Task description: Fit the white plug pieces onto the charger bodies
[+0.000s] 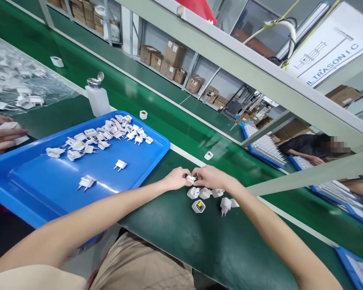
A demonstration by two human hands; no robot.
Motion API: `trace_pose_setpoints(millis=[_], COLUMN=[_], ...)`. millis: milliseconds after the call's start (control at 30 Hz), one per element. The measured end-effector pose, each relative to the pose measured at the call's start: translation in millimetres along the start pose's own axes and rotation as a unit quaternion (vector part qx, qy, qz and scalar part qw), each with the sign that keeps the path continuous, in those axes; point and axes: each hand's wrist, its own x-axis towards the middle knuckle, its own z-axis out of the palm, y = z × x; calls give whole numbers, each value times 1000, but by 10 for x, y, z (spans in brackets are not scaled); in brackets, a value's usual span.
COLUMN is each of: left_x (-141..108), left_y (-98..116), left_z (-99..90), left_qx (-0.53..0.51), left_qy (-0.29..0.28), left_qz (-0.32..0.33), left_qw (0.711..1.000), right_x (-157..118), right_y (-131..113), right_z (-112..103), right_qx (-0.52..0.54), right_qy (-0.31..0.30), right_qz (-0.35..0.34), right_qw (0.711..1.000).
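Over the green bench, my left hand (179, 178) and my right hand (210, 176) meet with closed fingers on one small white plug piece (190, 178). Just below them stand several white plug adapters (205, 193) in a short row. Nearer to me, a white housing (199, 206) shows a yellow part inside its open end. One white adapter (225, 205) beside it has its two pins towards me. Left of my hands lies a blue tray (142, 177) with several white two-pin plug tops (120, 164) scattered in it.
A white pump bottle (97, 98) stands behind the tray. Loose white housings (208, 155) sit on the green conveyor belt (187, 133). Another person's hand (3, 135) is at the far left, near a clear bag (24, 80) of white parts. A slanting metal post (305, 171) rises at right.
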Motion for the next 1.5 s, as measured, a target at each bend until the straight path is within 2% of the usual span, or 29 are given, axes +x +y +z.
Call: trace_pose_setpoints(millis=[100,200,267,333,500,600,700,767,833,933,1000,1033,1067,1133,1167,1200,1300,1400,1500], left_x=[29,53,74,99,135,131,133,117,43,-251,-542,-690,-826,-1029,-1090,-1124,-1121,-1124,-1253], left_y=[31,46,44,37,24,32,75,132,192,200,106,29,-63,-265,-363,-448,-575,-458,-141], left_z=[18,33,46,63,97,104,95,36,-122,-573,-938,-1102,-1237,-1398,-1421,-1416,-1330,-1273,-1133], left_qx=[-26,-47,-58,-70,-89,-87,-72,-54,-36,34,155,239,327,469,510,531,518,479,435], left_qy=[1,-1,-4,-7,-7,-12,-32,-53,-83,-110,-59,-3,50,102,97,80,42,73,136], left_qz=[-41,-61,-67,-72,-89,-96,-100,-94,-80,-21,26,27,14,-33,-48,-57,-62,-61,-23], left_qw=[999,997,996,995,992,991,992,993,993,993,986,971,944,877,853,841,852,873,890], right_x=[-10,98,216,334,498,485,351,151,-149,-713,-1057,-1189,-1286,-1377,-1382,-1371,-1326,-1340,-1409], right_y=[431,933,1201,1373,1469,1458,1426,1344,1175,746,396,224,65,-184,-262,-308,-293,-195,-152], right_z=[-202,-257,-170,-18,346,384,261,139,59,157,387,533,686,977,1102,1210,1437,1559,1591], right_qx=[34,33,31,38,46,44,48,48,57,127,168,184,199,217,224,229,230,220,214], right_qy=[52,111,118,100,62,73,110,150,206,322,341,332,309,266,249,239,233,234,241], right_qz=[56,157,201,207,169,163,160,160,151,99,48,20,-7,-21,-15,-2,38,52,63], right_qw=[996,981,972,972,983,983,980,975,965,933,924,925,930,939,942,944,944,946,945])
